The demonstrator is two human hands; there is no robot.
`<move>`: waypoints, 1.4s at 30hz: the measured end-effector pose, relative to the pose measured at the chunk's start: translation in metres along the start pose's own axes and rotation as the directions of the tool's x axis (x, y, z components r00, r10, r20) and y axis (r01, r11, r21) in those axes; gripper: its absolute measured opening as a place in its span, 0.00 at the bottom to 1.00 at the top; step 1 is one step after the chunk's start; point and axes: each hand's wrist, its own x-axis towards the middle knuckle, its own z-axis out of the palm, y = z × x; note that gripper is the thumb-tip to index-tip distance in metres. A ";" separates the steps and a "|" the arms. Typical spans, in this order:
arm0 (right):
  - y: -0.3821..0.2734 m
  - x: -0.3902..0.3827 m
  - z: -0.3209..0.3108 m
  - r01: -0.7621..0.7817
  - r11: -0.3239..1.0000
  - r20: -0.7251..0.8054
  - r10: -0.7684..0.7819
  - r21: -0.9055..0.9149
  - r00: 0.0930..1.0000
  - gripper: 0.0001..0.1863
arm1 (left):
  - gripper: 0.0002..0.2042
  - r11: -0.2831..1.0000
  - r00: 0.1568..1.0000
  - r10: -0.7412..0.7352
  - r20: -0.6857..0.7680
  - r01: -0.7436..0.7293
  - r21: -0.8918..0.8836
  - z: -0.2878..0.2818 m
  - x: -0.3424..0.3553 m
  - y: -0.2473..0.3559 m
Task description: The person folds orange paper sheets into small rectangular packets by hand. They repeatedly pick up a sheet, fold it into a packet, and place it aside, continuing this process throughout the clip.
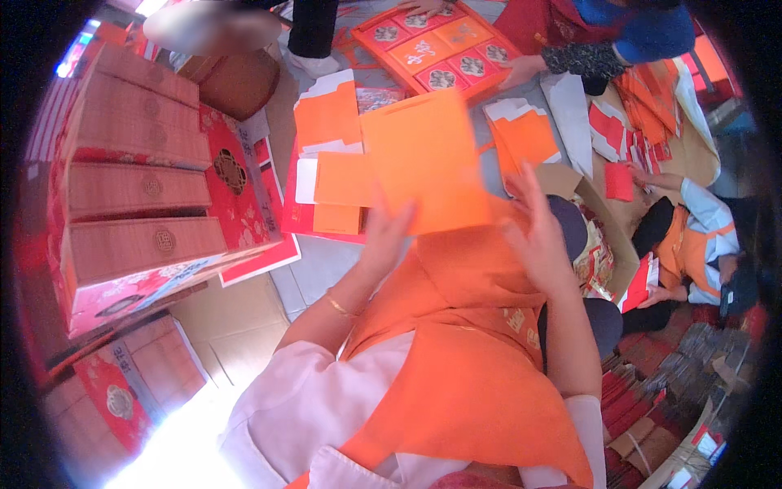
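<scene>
Both hands hold up one orange card [428,159] in front of the chest. The left hand [384,232] pinches its lower left edge, fingers curled; the right hand [533,228] looks half open against its lower right corner, though blur hides the grip. The card's long axis seems to run up-down, tilted slightly left. Behind it lies a pile of orange envelopes [330,155], beside stacked red boxes [138,187].

Floor [326,269] w/ orange envelopes [330,118], boxes [134,163]
</scene>
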 end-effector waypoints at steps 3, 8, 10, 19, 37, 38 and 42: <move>-0.006 0.022 0.021 0.008 0.999 -0.032 -0.006 0.050 0.999 0.37 | 0.29 0.955 0.965 0.258 -0.040 -0.248 0.164 0.034 0.013 0.010; 0.031 0.028 0.019 -0.116 0.863 -0.134 0.207 0.491 0.969 0.31 | 0.28 0.737 0.914 -0.373 -0.161 0.187 -0.650 -0.029 0.024 -0.054; 0.042 0.025 0.020 -0.099 0.782 -0.136 0.229 0.616 0.964 0.29 | 0.31 0.573 0.722 -0.671 -0.169 0.361 -0.736 -0.072 0.033 -0.114; 0.045 0.023 0.024 -0.068 0.788 -0.146 0.197 0.612 0.969 0.28 | 0.24 0.458 0.853 -0.430 -0.296 -0.077 -0.886 -0.108 0.102 -0.203; 0.050 0.022 0.027 -0.092 0.825 -0.095 0.173 0.557 0.980 0.33 | 0.51 0.587 0.818 -0.155 -0.553 0.527 0.615 -0.264 0.050 -0.205; 0.051 0.022 0.028 -0.087 0.825 -0.102 0.173 0.558 0.980 0.32 | 0.52 0.620 0.835 -0.148 -0.530 0.496 0.608 -0.263 0.052 -0.213; 0.047 0.026 0.036 -0.102 0.807 -0.085 0.185 0.582 0.979 0.32 | 0.53 0.635 0.849 -0.028 -0.528 0.423 0.647 -0.258 0.053 -0.234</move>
